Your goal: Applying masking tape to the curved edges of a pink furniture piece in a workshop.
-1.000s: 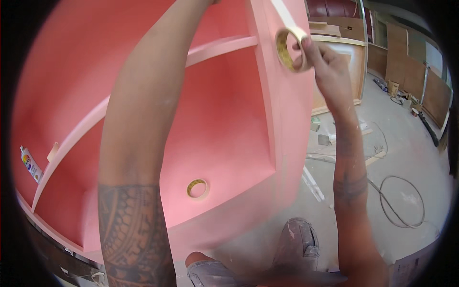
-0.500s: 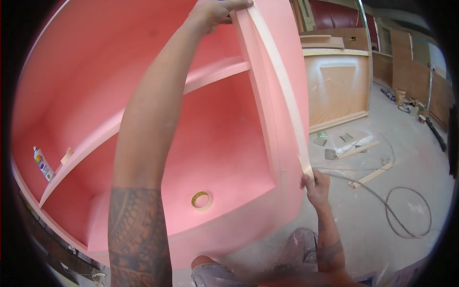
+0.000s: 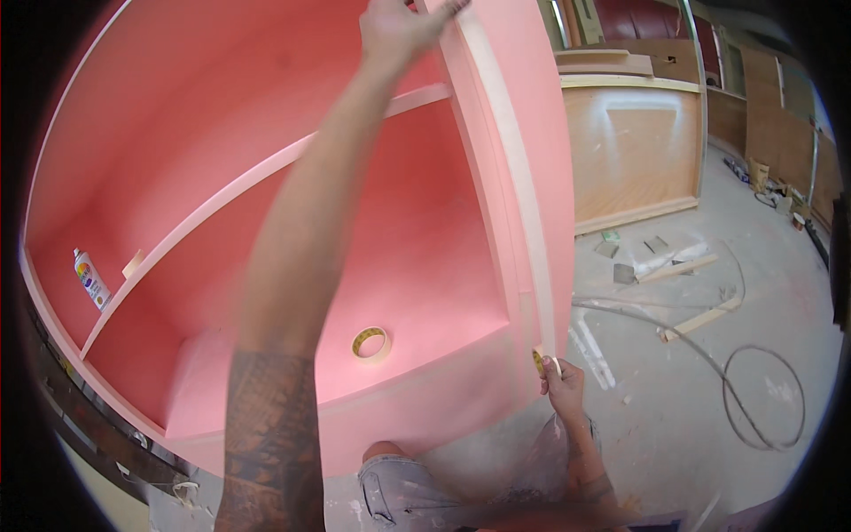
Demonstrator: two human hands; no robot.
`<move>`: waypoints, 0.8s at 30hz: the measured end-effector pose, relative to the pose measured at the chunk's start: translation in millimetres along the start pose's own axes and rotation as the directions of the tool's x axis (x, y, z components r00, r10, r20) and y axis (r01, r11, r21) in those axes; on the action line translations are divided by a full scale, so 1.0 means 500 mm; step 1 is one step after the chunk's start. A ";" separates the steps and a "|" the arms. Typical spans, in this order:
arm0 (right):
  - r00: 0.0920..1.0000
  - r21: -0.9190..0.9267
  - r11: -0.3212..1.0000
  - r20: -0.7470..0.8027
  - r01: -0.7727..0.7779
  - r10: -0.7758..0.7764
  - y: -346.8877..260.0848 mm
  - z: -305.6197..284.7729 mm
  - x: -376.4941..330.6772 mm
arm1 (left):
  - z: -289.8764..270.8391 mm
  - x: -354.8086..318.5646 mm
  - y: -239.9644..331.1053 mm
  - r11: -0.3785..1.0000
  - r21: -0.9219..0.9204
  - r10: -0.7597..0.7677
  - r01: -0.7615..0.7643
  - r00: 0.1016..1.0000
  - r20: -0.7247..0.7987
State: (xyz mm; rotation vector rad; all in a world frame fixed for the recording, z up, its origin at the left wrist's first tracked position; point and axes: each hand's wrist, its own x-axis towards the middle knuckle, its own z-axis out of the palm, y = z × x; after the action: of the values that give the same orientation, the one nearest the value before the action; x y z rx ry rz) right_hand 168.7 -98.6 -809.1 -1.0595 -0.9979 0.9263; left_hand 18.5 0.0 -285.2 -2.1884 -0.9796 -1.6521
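A large pink-painted shelf cabinet (image 3: pixel 248 106) fills the left and middle. At its upright edge, near the top rim, my left hand (image 3: pixel 397 34) is partly cut off, its fingers bent against the edge and one digit across a pale strip of masking tape (image 3: pixel 519 177). The strip runs down the upright to my right hand (image 3: pixel 565 387), which is closed around a tape roll (image 3: pixel 539 362) at the cabinet's lower right corner. Another masking tape roll (image 3: pixel 370 345) lies on the pink bottom shelf. My left forearm hides part of the middle shelf.
A spray can (image 3: pixel 91 279) and a small pale block (image 3: pixel 134 264) stand at the cabinet's left. On the grey floor at right lie a looped hose (image 3: pixel 764 390), wood strips (image 3: pixel 700 319) and scraps. A wooden counter panel (image 3: pixel 634 155) stands behind.
My right hand has moved down and slightly left with the tape roll, and the strip now lies closer along the upright. My left hand stays near the top; the view has shifted slightly.
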 end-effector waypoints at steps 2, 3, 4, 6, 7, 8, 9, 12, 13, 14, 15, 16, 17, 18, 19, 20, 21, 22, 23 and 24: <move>0.999 0.032 0.999 0.021 -0.027 0.027 -0.009 0.023 0.011 | 0.006 -0.072 0.001 0.945 0.219 0.305 -0.244 0.897 -0.319; 0.999 0.037 0.999 0.028 -0.028 0.027 -0.014 0.030 0.017 | 0.023 -0.097 -0.024 0.834 0.375 0.549 -0.404 0.675 -0.493; 0.999 -0.001 0.999 0.018 -0.042 0.042 -0.013 0.018 0.024 | 0.037 -0.153 -0.010 0.937 0.214 0.344 -0.277 0.840 -0.419; 0.998 -0.020 0.998 0.031 -0.053 0.054 -0.017 0.018 0.038 | 0.024 -0.255 0.018 0.988 0.099 0.143 -0.119 0.946 -0.292; 0.999 -0.023 0.999 0.026 -0.045 0.046 -0.020 0.019 0.044 | 0.026 -0.289 0.018 0.996 -0.007 -0.090 0.090 0.978 -0.190; 0.999 -0.021 0.999 0.035 -0.041 0.042 -0.018 0.032 0.044 | 0.022 -0.311 0.010 0.948 -0.073 -0.315 0.310 0.947 -0.069; 0.998 -0.018 0.999 0.032 -0.051 0.052 -0.015 0.031 0.045 | 0.033 -0.320 0.003 0.947 -0.069 -0.318 0.314 0.946 -0.060; 0.999 -0.011 0.999 0.028 -0.037 0.037 -0.010 0.033 0.051 | 0.069 -0.327 -0.046 0.885 -0.114 -0.459 0.451 0.886 -0.066; 0.998 0.001 0.999 0.045 -0.051 0.051 -0.012 0.039 0.050 | 0.077 -0.317 -0.082 0.867 -0.180 -0.477 0.465 0.879 -0.026; 0.997 0.006 0.998 0.048 -0.068 0.068 -0.013 0.035 0.052 | 0.086 -0.307 -0.084 0.839 -0.254 -0.492 0.481 0.870 0.025; 0.997 0.004 0.998 0.044 -0.069 0.069 -0.015 0.037 0.052 | 0.092 -0.304 -0.085 0.837 -0.257 -0.492 0.482 0.870 0.028; 0.994 0.012 0.995 0.027 -0.104 0.104 -0.019 0.042 0.051 | 0.098 -0.300 -0.086 0.847 -0.224 -0.484 0.482 0.874 0.050; 0.990 0.020 0.990 0.012 -0.138 0.138 -0.022 0.044 0.052 | 0.100 -0.295 -0.076 0.856 -0.190 -0.476 0.480 0.877 0.071; 0.990 0.017 0.990 0.013 -0.138 0.137 -0.022 0.042 0.057 | 0.103 -0.289 -0.069 0.855 -0.191 -0.478 0.481 0.876 0.069; 0.991 -0.031 0.991 0.021 -0.133 0.134 -0.020 0.040 0.066 | 0.108 -0.281 -0.063 0.865 -0.196 -0.455 0.461 0.887 0.078; 0.990 -0.080 0.988 0.027 -0.135 0.138 -0.022 0.038 0.068 | 0.113 -0.278 -0.058 0.872 -0.201 -0.436 0.446 0.895 0.093; 0.989 -0.085 0.986 0.026 -0.142 0.144 -0.026 0.038 0.074 | 0.116 -0.274 -0.055 0.869 -0.201 -0.442 0.453 0.892 0.096; 0.988 -0.120 0.981 0.013 -0.150 0.153 -0.033 0.040 0.082 | 0.118 -0.272 -0.052 0.879 -0.177 -0.436 0.442 0.897 0.072; 0.988 -0.152 0.976 -0.001 -0.155 0.157 -0.041 0.043 0.090 | 0.119 -0.268 -0.051 0.891 -0.153 -0.425 0.427 0.904 0.047; 0.987 -0.153 0.975 -0.002 -0.158 0.160 -0.043 0.043 0.097 | 0.121 -0.267 -0.049 0.890 -0.153 -0.427 0.430 0.903 0.050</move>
State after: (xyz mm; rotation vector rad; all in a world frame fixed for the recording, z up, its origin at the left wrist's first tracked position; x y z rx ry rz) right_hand 164.7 -52.8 -775.1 -1.2794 -1.0158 0.9980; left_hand 30.4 2.0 -433.2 -2.1978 -1.4693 -1.9629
